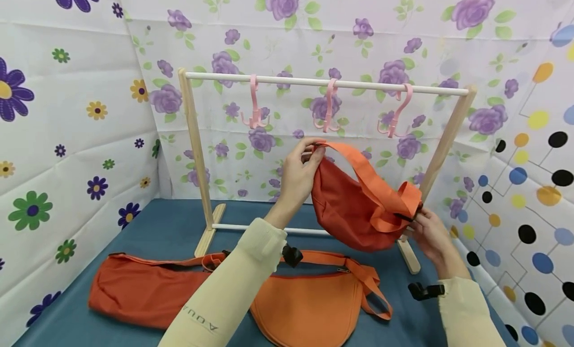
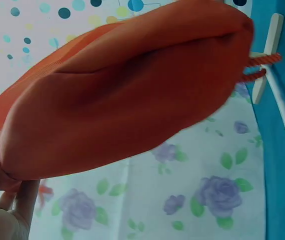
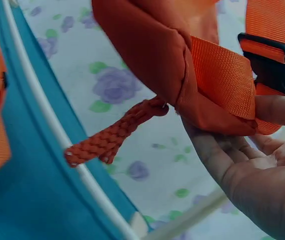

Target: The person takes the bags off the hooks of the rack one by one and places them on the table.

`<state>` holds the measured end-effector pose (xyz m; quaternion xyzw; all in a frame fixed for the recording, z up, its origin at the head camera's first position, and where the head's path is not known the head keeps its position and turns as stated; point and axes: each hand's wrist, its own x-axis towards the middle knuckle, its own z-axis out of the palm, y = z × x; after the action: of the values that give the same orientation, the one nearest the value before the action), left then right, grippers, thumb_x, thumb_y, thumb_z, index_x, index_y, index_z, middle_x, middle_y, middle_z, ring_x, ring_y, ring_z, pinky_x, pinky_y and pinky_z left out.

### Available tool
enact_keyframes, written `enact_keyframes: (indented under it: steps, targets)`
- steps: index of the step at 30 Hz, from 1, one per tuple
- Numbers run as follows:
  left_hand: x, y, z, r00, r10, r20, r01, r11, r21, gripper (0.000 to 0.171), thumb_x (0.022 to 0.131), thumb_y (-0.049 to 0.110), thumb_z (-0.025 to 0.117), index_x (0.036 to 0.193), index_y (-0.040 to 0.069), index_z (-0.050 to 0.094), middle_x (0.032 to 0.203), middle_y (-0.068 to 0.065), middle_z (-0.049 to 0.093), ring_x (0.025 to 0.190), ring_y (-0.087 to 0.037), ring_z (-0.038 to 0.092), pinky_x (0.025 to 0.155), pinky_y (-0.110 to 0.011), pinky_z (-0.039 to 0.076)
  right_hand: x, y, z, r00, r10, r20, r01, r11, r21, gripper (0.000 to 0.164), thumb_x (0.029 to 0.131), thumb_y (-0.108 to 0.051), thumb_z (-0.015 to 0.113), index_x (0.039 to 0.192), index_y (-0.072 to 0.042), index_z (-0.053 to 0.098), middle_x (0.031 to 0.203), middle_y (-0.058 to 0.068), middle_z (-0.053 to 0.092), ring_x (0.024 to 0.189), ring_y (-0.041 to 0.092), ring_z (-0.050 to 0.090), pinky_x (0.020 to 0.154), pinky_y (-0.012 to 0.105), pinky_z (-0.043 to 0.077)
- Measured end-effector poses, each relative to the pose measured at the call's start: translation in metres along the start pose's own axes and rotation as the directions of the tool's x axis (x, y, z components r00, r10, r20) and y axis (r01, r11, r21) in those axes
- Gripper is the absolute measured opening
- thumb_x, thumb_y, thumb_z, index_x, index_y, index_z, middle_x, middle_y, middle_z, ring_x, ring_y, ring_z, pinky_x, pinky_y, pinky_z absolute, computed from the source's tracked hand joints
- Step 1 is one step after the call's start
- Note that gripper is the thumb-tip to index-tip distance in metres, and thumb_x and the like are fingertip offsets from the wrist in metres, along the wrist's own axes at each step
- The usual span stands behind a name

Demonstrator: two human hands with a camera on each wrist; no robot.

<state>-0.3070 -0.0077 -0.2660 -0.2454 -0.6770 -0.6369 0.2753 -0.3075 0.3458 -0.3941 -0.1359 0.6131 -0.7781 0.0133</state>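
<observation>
A dark orange-red waist bag point(image 1: 345, 207) with a bright orange webbing strap point(image 1: 358, 173) is held up in front of the rack, tilted down to the right. My left hand point(image 1: 298, 170) pinches its upper left end; the left wrist view shows fingers point(image 2: 26, 202) under that corner. At the lower right end, my right hand point(image 1: 432, 235) grips the bag between thumb and fingers. Beside that thumb, in the right wrist view, sits a black buckle point(image 3: 270, 62) on the strap. A braided red zipper pull point(image 3: 115, 132) dangles from the bag.
Behind the bag stands a rack with a white top rail point(image 1: 287, 80) bearing pink hooks point(image 1: 329, 105) and wooden legs point(image 1: 195, 148). On the blue tabletop point(image 1: 148, 232) lie a red bag point(image 1: 134, 292) at left and an orange half-moon bag point(image 1: 309, 307) in front.
</observation>
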Motion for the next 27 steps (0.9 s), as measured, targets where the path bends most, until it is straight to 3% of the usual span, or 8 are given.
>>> enact_keyframes:
  steps: [5, 12, 16, 19, 27]
  targets:
    - [-0.017, -0.017, -0.005, 0.997, -0.078, -0.018, 0.078, 0.996, -0.033, 0.029, 0.107, 0.027, 0.062, 0.130, 0.010, 0.069, 0.120, -0.012, 0.066, 0.095, -0.028, 0.075, 0.076, -0.036, 0.061, -0.009, -0.018, -0.005, 0.998, -0.015, -0.062, 0.013, 0.999, -0.032, 0.027, 0.113, -0.019, 0.047, 0.138, -0.025, 0.053, 0.110, -0.007, 0.069, 0.095, 0.010, 0.065, 0.081, 0.028, 0.057]
    - [-0.048, -0.045, -0.003, 0.978, -0.199, -0.064, 0.202, 0.979, 0.037, 0.027, 0.107, 0.031, 0.062, 0.127, 0.013, 0.069, 0.112, -0.009, 0.070, 0.074, -0.020, 0.071, 0.059, -0.029, 0.057, -0.024, -0.039, -0.015, 0.984, -0.064, -0.168, 0.055, 0.997, -0.054, 0.026, 0.111, -0.009, 0.049, 0.122, -0.027, 0.063, 0.100, -0.008, 0.067, 0.079, 0.007, 0.061, 0.066, 0.024, 0.052]
    - [-0.067, -0.060, 0.000, 0.953, -0.301, -0.041, 0.300, 0.953, -0.029, 0.026, 0.107, 0.029, 0.061, 0.128, 0.015, 0.068, 0.112, -0.009, 0.070, 0.072, -0.019, 0.071, 0.056, -0.032, 0.060, -0.030, -0.048, -0.020, 0.976, -0.071, -0.207, 0.050, 0.993, -0.107, 0.025, 0.109, -0.008, 0.051, 0.124, -0.027, 0.056, 0.101, -0.011, 0.066, 0.076, 0.005, 0.062, 0.064, 0.021, 0.051]
    - [-0.079, -0.067, 0.004, 0.939, -0.344, -0.013, 0.342, 0.937, -0.075, 0.027, 0.108, 0.029, 0.060, 0.130, 0.017, 0.067, 0.113, -0.009, 0.071, 0.075, -0.019, 0.071, 0.057, -0.035, 0.061, -0.035, -0.053, -0.023, 0.967, -0.055, -0.248, 0.013, 0.986, -0.167, 0.025, 0.109, -0.010, 0.053, 0.124, -0.029, 0.054, 0.099, -0.014, 0.069, 0.075, 0.004, 0.064, 0.063, 0.020, 0.052]
    - [-0.100, -0.074, 0.016, 0.914, -0.404, 0.022, 0.404, 0.907, -0.115, 0.031, 0.109, 0.030, 0.057, 0.136, 0.016, 0.063, 0.116, -0.009, 0.068, 0.067, -0.017, 0.064, 0.057, -0.041, 0.060, -0.045, -0.057, -0.028, 0.931, -0.039, -0.362, -0.076, 0.951, -0.300, 0.026, 0.107, -0.010, 0.054, 0.118, -0.033, 0.058, 0.089, -0.017, 0.070, 0.072, 0.003, 0.062, 0.061, 0.019, 0.054]
